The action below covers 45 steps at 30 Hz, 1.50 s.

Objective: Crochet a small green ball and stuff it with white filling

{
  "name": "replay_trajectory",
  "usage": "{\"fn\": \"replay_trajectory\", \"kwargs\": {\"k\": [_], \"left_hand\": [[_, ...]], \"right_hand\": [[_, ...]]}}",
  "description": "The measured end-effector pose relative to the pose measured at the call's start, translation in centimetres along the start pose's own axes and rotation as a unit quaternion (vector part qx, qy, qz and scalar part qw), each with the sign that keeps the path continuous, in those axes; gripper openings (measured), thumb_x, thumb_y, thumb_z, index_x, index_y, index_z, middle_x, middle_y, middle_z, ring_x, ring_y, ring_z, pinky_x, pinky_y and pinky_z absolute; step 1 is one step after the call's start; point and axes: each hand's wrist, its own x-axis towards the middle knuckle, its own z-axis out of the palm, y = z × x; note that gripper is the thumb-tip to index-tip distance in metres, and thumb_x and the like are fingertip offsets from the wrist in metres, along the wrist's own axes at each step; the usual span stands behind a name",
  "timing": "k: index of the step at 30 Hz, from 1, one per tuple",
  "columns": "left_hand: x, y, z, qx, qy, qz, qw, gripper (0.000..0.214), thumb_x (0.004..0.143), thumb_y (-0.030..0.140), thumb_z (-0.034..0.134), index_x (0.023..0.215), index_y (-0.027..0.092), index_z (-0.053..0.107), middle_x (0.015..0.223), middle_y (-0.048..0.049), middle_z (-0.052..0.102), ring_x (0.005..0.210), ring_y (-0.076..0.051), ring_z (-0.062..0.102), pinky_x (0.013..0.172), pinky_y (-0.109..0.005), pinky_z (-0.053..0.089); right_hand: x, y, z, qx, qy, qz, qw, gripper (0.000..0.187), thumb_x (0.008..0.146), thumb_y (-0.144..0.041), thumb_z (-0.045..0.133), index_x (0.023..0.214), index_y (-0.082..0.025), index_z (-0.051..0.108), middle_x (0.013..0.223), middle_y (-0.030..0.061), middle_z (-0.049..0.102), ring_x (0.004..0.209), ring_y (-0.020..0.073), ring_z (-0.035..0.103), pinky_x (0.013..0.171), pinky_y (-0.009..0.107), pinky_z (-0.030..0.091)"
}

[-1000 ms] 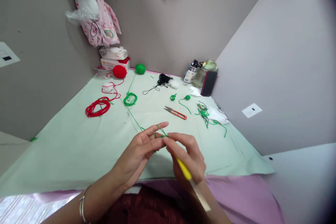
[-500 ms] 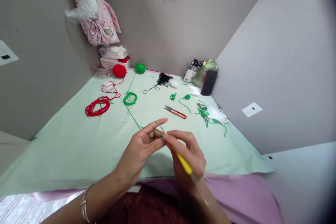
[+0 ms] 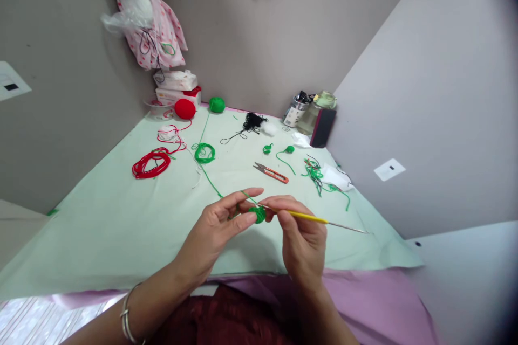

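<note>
My left hand pinches a small round green crochet piece between thumb and fingers. Green yarn runs from a loose coil on the table up to this hand and over its raised index finger. In my right hand is a crochet hook with a yellow handle, gripped between thumb and fingers. Its bare metal end points right, and its working tip meets the top of the green piece; the exact stitch is too small to make out.
Orange thread snips lie just beyond my hands. Behind them are two small green pieces, black yarn and white stuffing. Red yarn is coiled at left, yarn scraps at right. A phone leans against a jug.
The hook has swung from pointing down toward me to lying nearly level, pointing right. My right hand has turned and shifted right, and the green piece now shows more. The green coil shifted slightly.
</note>
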Motion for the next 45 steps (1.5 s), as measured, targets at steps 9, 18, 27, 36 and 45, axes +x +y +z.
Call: {"fn": "replay_trajectory", "kwargs": {"k": [9,18,27,36,45], "left_hand": [[0.3,0.3,0.4,-0.055,-0.011,-0.029,0.998,0.052,0.083,0.029,0.085,0.133,0.027,0.072,0.09,-0.0003,0.072,0.096,-0.017,0.065,0.099,-0.033,0.042],[0.3,-0.5,0.0,0.034,-0.014,-0.001,0.999,0.042,0.08,0.03,0.088,0.121,0.034,0.079,0.084,0.0039,0.063,0.089,-0.014,0.06,0.094,-0.028,0.042],[-0.1,0.0,-0.6,0.056,0.021,0.029,0.998,0.03,0.087,0.035,0.081,0.117,0.037,0.081,0.094,0.0018,0.064,0.097,-0.014,0.056,0.091,-0.024,0.043],[0.1,0.0,-0.6,0.149,0.051,0.09,0.983,0.031,0.088,0.027,0.078,0.118,0.036,0.08,0.09,0.0019,0.065,0.089,-0.014,0.057,0.089,-0.026,0.045],[-0.2,-0.4,-0.2,0.214,0.091,0.157,0.96,0.029,0.085,0.021,0.077,0.112,0.032,0.081,0.082,0.0027,0.067,0.089,-0.015,0.063,0.096,-0.029,0.047]], "right_hand": [[-0.1,0.1,-0.2,0.042,-0.019,0.017,0.999,0.021,0.102,-0.02,0.061,0.106,-0.027,0.08,0.095,0.0043,0.076,0.084,0.0164,0.07,0.069,0.029,0.059],[-0.3,0.0,-0.1,0.024,0.025,0.021,0.999,0.019,0.102,-0.022,0.063,0.102,-0.028,0.08,0.096,0.0038,0.078,0.087,0.0168,0.071,0.076,0.03,0.059],[0.3,0.2,-0.7,0.136,0.008,0.075,0.988,0.02,0.106,-0.029,0.057,0.099,-0.024,0.076,0.094,0.0027,0.077,0.073,0.0122,0.07,0.07,0.027,0.058],[-0.4,-1.2,-1.0,-0.038,-0.026,-0.019,0.999,0.024,0.106,-0.016,0.051,0.108,-0.024,0.073,0.098,0.0042,0.076,0.082,0.0153,0.071,0.077,0.032,0.059],[-1.4,-0.1,-0.6,-0.167,-0.047,-0.215,0.961,0.024,0.103,-0.013,0.053,0.118,-0.02,0.07,0.106,0.0126,0.076,0.094,0.0217,0.075,0.072,0.037,0.064]]}}
